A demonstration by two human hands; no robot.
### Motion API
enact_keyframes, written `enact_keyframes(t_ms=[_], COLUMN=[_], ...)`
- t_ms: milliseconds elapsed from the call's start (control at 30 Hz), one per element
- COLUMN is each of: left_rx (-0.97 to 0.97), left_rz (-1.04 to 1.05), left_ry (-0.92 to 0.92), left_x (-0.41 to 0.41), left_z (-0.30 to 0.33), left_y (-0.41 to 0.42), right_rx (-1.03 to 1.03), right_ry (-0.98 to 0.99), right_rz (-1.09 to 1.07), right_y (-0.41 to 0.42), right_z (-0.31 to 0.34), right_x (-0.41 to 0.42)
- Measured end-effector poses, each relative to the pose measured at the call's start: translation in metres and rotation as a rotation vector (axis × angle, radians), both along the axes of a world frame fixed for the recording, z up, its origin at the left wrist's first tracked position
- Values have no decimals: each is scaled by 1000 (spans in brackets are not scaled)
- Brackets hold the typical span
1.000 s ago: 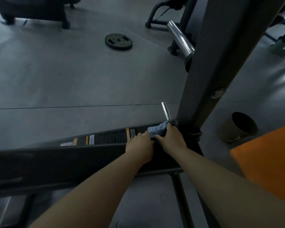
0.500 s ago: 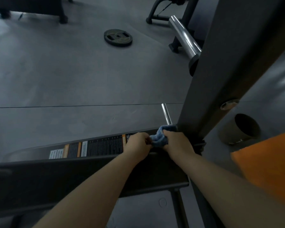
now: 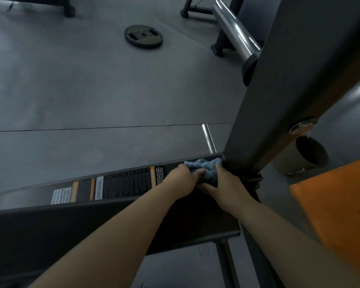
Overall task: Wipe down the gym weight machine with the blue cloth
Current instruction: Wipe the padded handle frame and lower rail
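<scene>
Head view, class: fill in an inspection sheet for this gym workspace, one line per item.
Surface: grey floor, a seam line across it.
Job's things: blue cloth bunched on the machine beam beside the upright post.
Clutter: weight plate flat on floor; brown cup on its side.
Hands: left hand and right hand both grip the cloth.
Cables: nothing seen.
Surroundings: chrome bar; orange pad.

Two bare forearms, no sleeves

The left hand [image 3: 184, 179] and right hand [image 3: 224, 187] wear no gloves, rings, watch or wristband; an orange garment [image 3: 339, 208] shows at the lower right edge.
</scene>
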State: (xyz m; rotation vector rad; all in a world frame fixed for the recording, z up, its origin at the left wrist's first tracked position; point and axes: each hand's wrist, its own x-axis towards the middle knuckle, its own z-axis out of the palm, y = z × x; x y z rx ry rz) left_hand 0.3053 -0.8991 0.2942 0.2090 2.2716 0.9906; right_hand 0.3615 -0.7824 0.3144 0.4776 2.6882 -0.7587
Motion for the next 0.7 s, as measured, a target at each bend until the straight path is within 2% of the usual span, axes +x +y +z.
enact_keyframes(t_ms=[133, 267, 400, 467, 533, 600, 700], left_rx=[131, 110, 109, 89, 79, 70, 133], left_rz=[38, 77, 29, -38, -93, -123, -65], left_ry=[19, 191, 314, 312, 240, 171, 44], left_x=[0, 2, 12, 12, 6, 0, -8], left_z=[-2, -1, 2, 0, 0, -1, -7], left_y=[1, -7, -9, -6, -4, 0, 3], right_rx=[56, 120, 406, 346, 172, 56, 74], right_ry=[-34, -223, 48, 94, 110, 41, -121], right_rz=[122, 149, 251, 286, 226, 169, 186], right_y=[-2, -8, -13, -10, -7, -4, -4], right_z=[8, 30, 19, 12, 12, 11, 3], right_x=[-21, -30, -5, 1, -3, -12, -29])
